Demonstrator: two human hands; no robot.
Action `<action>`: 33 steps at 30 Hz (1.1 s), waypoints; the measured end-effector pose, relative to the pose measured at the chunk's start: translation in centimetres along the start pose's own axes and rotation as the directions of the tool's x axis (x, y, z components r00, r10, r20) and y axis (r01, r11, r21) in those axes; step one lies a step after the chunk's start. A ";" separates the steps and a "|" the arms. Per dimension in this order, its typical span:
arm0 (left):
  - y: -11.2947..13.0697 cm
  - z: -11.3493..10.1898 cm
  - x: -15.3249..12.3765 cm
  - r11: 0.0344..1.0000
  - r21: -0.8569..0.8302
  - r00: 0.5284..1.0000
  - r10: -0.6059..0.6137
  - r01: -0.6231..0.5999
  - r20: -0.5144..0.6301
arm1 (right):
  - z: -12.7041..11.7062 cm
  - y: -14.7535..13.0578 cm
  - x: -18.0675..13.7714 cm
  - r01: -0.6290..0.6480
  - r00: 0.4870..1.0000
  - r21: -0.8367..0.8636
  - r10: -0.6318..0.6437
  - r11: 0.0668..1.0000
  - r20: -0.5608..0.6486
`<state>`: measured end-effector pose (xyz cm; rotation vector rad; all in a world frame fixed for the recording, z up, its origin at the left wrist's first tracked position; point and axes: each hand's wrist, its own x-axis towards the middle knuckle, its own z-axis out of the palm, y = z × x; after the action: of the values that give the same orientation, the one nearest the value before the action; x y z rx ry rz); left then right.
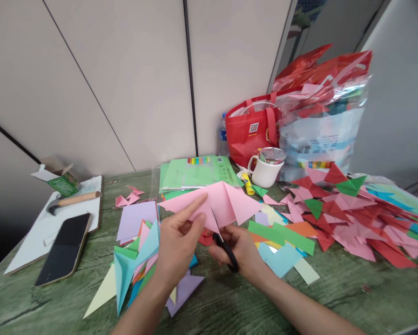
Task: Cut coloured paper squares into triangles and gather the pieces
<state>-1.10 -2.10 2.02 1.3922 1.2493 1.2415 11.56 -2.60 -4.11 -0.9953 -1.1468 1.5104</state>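
My left hand (178, 232) pinches a folded sheet of pink paper (226, 200) between thumb and fingers, holding it above the table. My right hand (239, 251) is closed around the black handles of a pair of scissors (225, 249). The scissor blades point up and to the left and lie against the lower edge of the pink paper; whether they are spread cannot be made out. Below and left of my left hand lies a pile of folded coloured paper (123, 270). Flat paper strips (282, 237) in green, orange and blue lie right of my right hand.
A phone (65, 249) and a hammer (74, 201) lie at the left. Behind my hands are green paper packs (198, 174), a glue stick (248, 184), a white mug (265, 172) and a red bag (242, 137). Red and pink folded pieces (352, 216) heap at right.
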 end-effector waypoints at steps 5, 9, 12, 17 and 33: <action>0.0 0.1 0.0 1.000 -0.003 1.000 -0.002 0.002 -0.003 | -0.1 0.0 0.0 -0.035 0.999 -0.007 0.035 0.999 -0.012; 0.1 0.0 0.1 1.000 -0.012 1.000 -0.004 0.004 -0.006 | -0.2 0.3 0.0 -0.005 0.999 0.006 0.004 1.000 0.034; 0.0 -0.4 0.4 0.999 -0.043 0.999 0.008 -0.010 -0.049 | -0.2 0.4 0.0 -0.007 0.992 0.013 0.006 1.000 0.125; 0.0 -1.7 1.1 0.999 -0.034 0.990 -0.016 0.012 -0.137 | -0.3 -0.3 -0.4 -0.053 0.926 0.057 0.028 0.997 0.376; 1.1 -2.7 1.1 0.986 -0.115 0.988 -0.112 0.123 0.103 | -0.9 0.0 -0.1 -0.004 0.880 0.146 -0.066 0.989 0.470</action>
<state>-3.65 -1.17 3.62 1.2578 1.1535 1.1368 12.40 -2.57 -4.28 -0.5125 -1.3580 1.8414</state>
